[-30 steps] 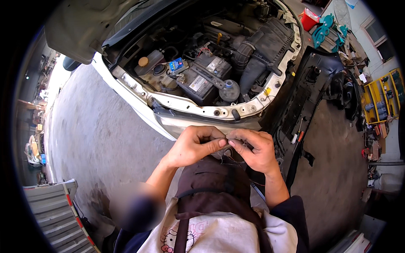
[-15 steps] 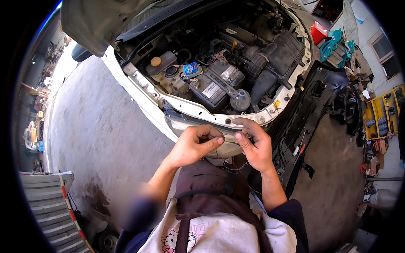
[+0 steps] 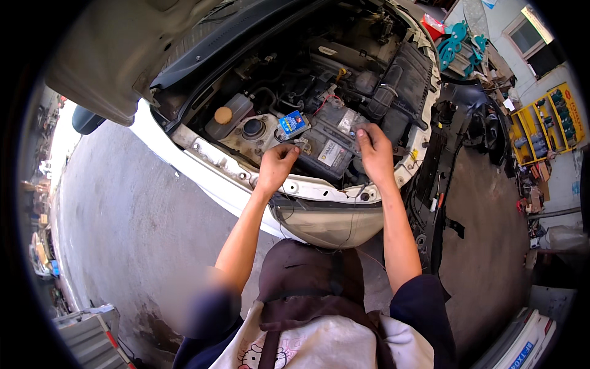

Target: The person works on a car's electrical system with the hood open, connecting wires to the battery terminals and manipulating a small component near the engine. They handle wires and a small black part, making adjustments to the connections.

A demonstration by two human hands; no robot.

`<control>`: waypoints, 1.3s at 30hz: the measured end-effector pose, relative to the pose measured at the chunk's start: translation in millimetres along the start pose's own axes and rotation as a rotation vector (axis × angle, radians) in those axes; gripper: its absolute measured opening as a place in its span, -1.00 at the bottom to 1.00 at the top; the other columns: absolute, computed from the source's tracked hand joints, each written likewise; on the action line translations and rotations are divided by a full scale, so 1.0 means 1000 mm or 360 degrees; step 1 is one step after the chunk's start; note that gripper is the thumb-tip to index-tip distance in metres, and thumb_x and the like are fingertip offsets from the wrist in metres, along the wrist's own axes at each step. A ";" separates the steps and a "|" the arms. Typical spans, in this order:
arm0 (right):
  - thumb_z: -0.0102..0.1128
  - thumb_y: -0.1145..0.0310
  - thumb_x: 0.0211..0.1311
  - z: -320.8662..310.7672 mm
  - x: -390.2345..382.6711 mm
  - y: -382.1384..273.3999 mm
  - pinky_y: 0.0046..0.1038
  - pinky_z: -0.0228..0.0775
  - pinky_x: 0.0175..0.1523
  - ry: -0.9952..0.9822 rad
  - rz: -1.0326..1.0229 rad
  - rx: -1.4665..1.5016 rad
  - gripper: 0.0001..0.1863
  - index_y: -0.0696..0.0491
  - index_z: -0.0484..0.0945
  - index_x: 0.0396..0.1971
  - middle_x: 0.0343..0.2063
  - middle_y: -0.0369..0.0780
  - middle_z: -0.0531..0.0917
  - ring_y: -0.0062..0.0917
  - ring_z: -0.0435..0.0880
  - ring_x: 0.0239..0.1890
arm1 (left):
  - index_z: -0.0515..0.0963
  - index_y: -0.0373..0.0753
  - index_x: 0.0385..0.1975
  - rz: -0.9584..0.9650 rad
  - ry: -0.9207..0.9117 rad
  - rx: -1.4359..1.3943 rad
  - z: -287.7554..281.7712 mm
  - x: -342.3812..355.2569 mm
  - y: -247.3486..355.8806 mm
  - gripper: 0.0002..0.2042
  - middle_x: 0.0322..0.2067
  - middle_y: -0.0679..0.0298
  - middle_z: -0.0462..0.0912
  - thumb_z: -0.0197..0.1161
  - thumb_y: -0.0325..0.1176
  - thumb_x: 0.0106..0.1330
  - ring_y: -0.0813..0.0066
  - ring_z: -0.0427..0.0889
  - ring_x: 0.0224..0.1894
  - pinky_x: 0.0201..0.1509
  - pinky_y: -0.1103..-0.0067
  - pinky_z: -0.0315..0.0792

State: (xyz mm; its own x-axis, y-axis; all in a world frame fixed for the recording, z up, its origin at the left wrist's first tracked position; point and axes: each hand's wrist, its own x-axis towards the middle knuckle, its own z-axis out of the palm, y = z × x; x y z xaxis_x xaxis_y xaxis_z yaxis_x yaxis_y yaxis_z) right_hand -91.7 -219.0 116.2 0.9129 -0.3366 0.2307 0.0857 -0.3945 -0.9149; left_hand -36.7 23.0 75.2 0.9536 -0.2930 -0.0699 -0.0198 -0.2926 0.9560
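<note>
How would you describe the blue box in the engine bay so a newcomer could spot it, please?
Find the white car, then the dark battery near its engine bay's front edge. The box sits between that battery and a round black cap, just beyond the left hand. Its bright blue top stands out from both.

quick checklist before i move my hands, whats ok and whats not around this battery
1. Hood raised: ok, it stands open.
2. Tan cap on its reservoir: ok, it looks seated.
3. Battery clear of hands: not ok, the right hand reaches in at its right end.
4. Firm grip in the left hand: cannot tell, what the fingertips pinch is too small to make out.
5. Thin wires clear of the bumper: not ok, they hang down its front.
6. Blue box fixed in place: cannot tell.
</note>
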 end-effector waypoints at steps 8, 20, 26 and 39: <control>0.17 0.42 0.35 0.044 0.020 0.064 -0.37 0.45 -0.30 0.0149 0.0296 -0.0096 -0.86 0.20 0.52 -0.26 -0.57 -0.12 0.67 -0.40 0.70 -0.47 | 0.68 -0.37 -0.37 -0.0041 -0.0033 0.0436 0.031 0.049 -0.041 -0.72 -0.52 -0.12 0.64 0.29 -0.22 0.24 -0.03 0.68 -0.38 -0.24 0.32 0.50; 0.22 0.38 0.32 0.060 0.052 0.098 -0.38 0.46 -0.33 0.0164 0.0349 -0.0037 -0.82 0.22 0.60 -0.30 -0.58 -0.11 0.68 -0.42 0.69 -0.51 | 0.68 -0.36 -0.50 -0.0208 0.0003 0.0905 0.027 0.061 -0.025 -0.63 -0.47 -0.16 0.64 0.33 -0.08 0.16 -0.11 0.68 -0.29 -0.17 0.24 0.54; 0.22 0.35 0.31 0.069 0.062 0.101 -0.24 0.48 -0.23 0.0289 0.0363 -0.0080 -0.81 0.21 0.59 -0.30 -0.49 -0.03 0.70 -0.18 0.72 -0.38 | 0.68 -0.35 -0.49 -0.0406 -0.0148 0.0974 0.020 0.074 -0.029 -0.61 -0.46 -0.13 0.67 0.32 -0.05 0.08 -0.11 0.68 -0.24 -0.10 0.23 0.53; 0.18 0.28 0.32 0.069 0.126 0.099 -0.02 0.45 -0.14 0.0136 0.0240 -0.0719 -0.83 0.06 0.52 -0.24 -0.35 0.03 0.70 0.05 0.66 -0.21 | 0.61 -0.38 -0.65 -0.0360 -0.0108 0.0579 0.025 0.071 -0.038 -0.66 -0.71 0.17 0.56 0.32 -0.16 0.09 0.43 0.52 -0.60 -0.39 0.44 0.39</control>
State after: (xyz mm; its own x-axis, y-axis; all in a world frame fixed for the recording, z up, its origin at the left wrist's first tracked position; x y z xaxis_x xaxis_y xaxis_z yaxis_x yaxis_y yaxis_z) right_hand 59.6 -241.3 32.0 0.8642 -0.4802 0.1502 -0.2442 -0.6614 -0.7092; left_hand 24.2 -9.4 26.3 0.9244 -0.2400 -0.2965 0.0714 -0.6547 0.7525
